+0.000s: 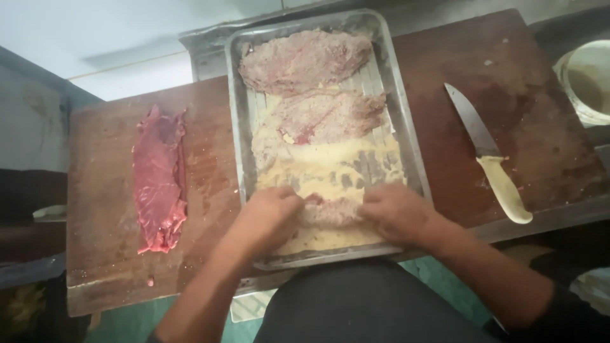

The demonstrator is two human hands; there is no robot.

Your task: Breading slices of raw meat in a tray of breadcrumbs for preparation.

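A metal tray [405, 127] lies lengthwise on a wooden board, holding pale breadcrumbs [330, 168]. Both my hands press on a crumb-covered piece of meat [330, 211] at the tray's near end: my left hand [272, 213] covers its left side, my right hand [395, 211] its right side. Two breaded meat slices sit farther up the tray, one in the middle [327, 114] and one at the far end [304, 58]. A raw red meat slice [159, 178] lies on the board left of the tray.
A knife with a cream handle [489, 155] lies on the wooden board [101, 209] right of the tray, blade pointing away. A round pale container [588, 82] stands at the far right edge. A light wall is behind the board.
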